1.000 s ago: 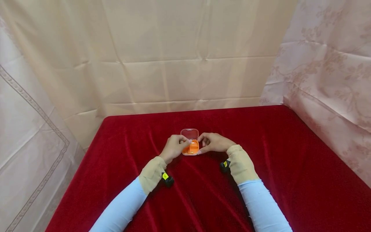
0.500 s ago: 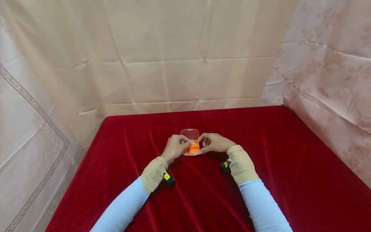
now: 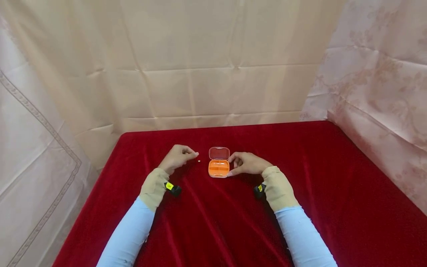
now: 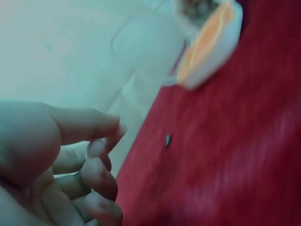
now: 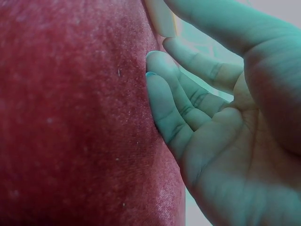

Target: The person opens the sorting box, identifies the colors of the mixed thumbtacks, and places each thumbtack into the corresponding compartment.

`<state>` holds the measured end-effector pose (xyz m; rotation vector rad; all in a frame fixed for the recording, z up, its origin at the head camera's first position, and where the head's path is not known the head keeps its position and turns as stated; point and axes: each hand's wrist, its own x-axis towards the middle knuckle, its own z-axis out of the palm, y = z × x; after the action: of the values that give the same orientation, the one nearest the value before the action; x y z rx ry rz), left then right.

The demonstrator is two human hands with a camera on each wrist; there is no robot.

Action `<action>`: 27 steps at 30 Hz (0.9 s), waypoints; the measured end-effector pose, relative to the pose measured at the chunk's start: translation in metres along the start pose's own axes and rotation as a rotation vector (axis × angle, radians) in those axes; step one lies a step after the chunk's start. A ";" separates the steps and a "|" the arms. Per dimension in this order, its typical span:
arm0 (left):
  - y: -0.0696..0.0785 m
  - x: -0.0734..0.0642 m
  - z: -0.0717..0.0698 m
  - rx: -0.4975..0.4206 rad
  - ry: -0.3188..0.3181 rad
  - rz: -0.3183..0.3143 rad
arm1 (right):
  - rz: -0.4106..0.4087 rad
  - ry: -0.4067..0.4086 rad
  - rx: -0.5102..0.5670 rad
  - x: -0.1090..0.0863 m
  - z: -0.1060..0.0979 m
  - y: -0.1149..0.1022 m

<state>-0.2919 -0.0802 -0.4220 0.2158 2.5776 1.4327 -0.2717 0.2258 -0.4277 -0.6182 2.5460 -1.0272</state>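
Note:
An orange pill box [image 3: 218,169] with several compartments stands on the red cloth, its clear lid [image 3: 219,153] raised at the back. My right hand [image 3: 248,163] holds the box at its right side, between thumb and index finger. In the right wrist view, the edge of the box [image 5: 161,18] shows between those two digits. To the left of the box, my left hand [image 3: 177,157] hovers with thumb and index fingertips close together; I see nothing between them. A tiny pill-like piece [image 3: 199,161] is just beyond those fingertips, visible as a small dark speck [image 4: 168,140] in the left wrist view.
Red velvet cloth [image 3: 213,222] covers the table, with soft folds running through it. A beige curtain [image 3: 213,66] hangs behind, and patterned pale cloths hang at both sides. Each wrist carries a small black camera, such as the left camera [image 3: 174,190].
My left hand has moved off the pill box to the left, uncovering its left compartments and the tiny piece on that side. My right hand has stayed at the box.

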 end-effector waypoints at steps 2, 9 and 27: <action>-0.006 0.001 -0.005 0.035 0.011 -0.019 | 0.001 -0.004 0.005 0.000 0.001 0.000; -0.013 0.006 0.003 0.174 -0.019 0.055 | 0.008 0.000 -0.004 0.000 0.001 0.002; -0.014 0.008 0.007 0.215 -0.023 0.058 | 0.020 0.002 -0.004 -0.001 0.000 0.002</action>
<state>-0.2982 -0.0797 -0.4381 0.3378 2.7259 1.1607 -0.2708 0.2273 -0.4289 -0.5913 2.5515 -1.0171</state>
